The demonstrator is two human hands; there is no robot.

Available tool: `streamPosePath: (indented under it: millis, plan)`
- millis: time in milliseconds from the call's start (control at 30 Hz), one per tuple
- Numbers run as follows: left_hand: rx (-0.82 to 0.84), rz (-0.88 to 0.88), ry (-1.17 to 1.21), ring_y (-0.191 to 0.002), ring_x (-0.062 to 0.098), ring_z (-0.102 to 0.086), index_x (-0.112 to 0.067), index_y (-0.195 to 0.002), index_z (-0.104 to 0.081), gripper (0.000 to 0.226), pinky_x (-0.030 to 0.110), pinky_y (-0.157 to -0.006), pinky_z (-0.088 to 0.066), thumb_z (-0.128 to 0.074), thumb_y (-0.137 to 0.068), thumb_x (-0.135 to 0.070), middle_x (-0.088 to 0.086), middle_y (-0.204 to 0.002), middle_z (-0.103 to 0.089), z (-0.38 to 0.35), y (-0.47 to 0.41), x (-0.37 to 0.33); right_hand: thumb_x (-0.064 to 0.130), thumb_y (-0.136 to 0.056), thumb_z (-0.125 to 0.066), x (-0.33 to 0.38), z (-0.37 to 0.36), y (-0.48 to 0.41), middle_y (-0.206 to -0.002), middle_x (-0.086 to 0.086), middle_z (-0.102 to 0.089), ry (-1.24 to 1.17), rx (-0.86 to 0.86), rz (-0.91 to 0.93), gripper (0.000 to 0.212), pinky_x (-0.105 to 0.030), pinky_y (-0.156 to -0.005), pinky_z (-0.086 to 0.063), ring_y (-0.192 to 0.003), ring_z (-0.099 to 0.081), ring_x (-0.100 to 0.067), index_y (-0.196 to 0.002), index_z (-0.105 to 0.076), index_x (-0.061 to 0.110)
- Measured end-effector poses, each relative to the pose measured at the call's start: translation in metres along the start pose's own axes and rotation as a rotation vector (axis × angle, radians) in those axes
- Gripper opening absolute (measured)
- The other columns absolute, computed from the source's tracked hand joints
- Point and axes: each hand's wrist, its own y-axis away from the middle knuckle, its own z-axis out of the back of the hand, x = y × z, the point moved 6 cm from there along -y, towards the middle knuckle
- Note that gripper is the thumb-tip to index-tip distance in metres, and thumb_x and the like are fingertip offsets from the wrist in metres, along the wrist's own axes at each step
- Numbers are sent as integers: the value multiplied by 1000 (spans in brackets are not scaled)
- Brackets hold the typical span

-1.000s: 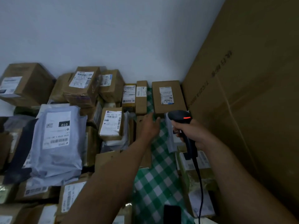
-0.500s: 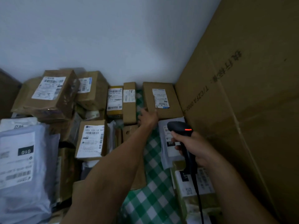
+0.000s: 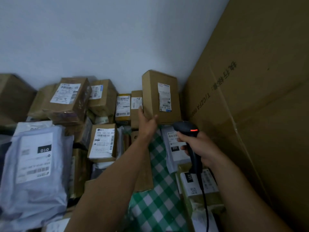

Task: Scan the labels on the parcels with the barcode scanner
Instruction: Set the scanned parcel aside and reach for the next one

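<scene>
**Change of state:** the tall brown cardboard parcel (image 3: 151, 91) has been raised from lying flat. It now stands on end against the white wall (image 3: 117, 39), in the corner beside the large cardboard carton (image 3: 250, 123). Its white shipping label (image 3: 164, 97) now faces the person.

**Left hand** (image 3: 148, 122): holds the parcel at its lower left corner, grip clenched on the edge and thumb on the front face.

**Right hand** (image 3: 203, 149): grip closed round the handle of the black corded barcode scanner (image 3: 184, 128). The red indicator is lit. The scanner head sits just below the parcel and above a grey mailer bag marked 231 (image 3: 175, 156).

**Consequence:** the label is exposed for reading, but the scanner does not yet appear to be aimed at it.

**Next requirement:** tilt the scanner head upward to the barcode at the foot of the label — and keep the parcel steady meanwhile.
</scene>
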Motion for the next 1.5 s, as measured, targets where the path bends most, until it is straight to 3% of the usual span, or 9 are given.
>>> streamPosePath:
  millis: [133,233,300,500,1000,1200,1333,1433,1500]
  plan:
    - [65,-72,50,-145,25,-41,-28,-162,-18,86,52,-116,-41,-68,-95,-9,5,-159,-39,24,31,-21,27,-94,-74,14,-3,26,-98,-4,-78,56,-3,86,17,-23,-58,-52,-69,-65,-11,-106,-74,15]
    - [123,-156,107,-133,17,-50,-25,-160,-25,82,42,-111,-48,-70,-94,-5,-8,-138,-52,39,63,-37,28,-95,-74,27,-6,48,-92,-5,-79,58,-3,162,16,-25,-56,-49,-63,-60,-12,-105,-74,15]
    - [158,-168,121,-133,17,-51,-26,-159,-27,84,44,-110,-49,-73,-91,-5,-15,-132,-53,48,77,-37,28,-95,-74,35,-9,63,-94,-8,-78,50,8,202,17,-25,-54,-48,-59,-58,-11,-106,-73,17]
    - [139,-166,132,-134,19,-51,-29,-152,-28,85,52,-111,-47,-77,-87,-4,-9,-142,-51,66,101,-39,30,-94,-75,50,-17,102,-86,-7,-77,150,28,269,15,-27,-58,-50,-63,-59,-14,-101,-72,18]
    - [156,-137,113,-134,21,-50,-32,-152,-26,87,52,-109,-49,-75,-87,-1,-1,-146,-49,70,116,-41,30,-92,-77,55,-20,130,-81,-5,-73,188,66,264,19,-28,-59,-51,-65,-60,-13,-107,-71,19]
    - [155,-134,97,-132,18,-47,-28,-153,-25,84,29,-92,-53,-72,-90,1,-1,-149,-44,65,112,-42,28,-94,-75,57,-17,128,-82,-5,-74,190,78,274,15,-26,-60,-51,-64,-61,-10,-107,-71,23]
    - [145,-124,71,-134,20,-47,-29,-154,-24,86,40,-104,-50,-73,-89,0,1,-151,-43,64,104,-39,29,-94,-75,58,-17,120,-80,-3,-74,176,81,280,16,-27,-60,-50,-63,-60,-11,-108,-71,20]
    - [118,-127,46,-139,22,-45,-32,-156,-21,87,53,-112,-45,-73,-91,-6,1,-154,-42,63,98,-38,30,-94,-74,57,-11,111,-91,-6,-78,164,42,277,20,-28,-60,-50,-66,-63,-12,-110,-71,18]
    - [96,-108,42,-139,21,-43,-27,-159,-19,85,52,-115,-41,-70,-94,-7,-1,-153,-42,58,88,-38,30,-94,-74,54,-7,101,-96,-7,-78,162,12,261,20,-26,-59,-50,-68,-63,-12,-109,-71,17]
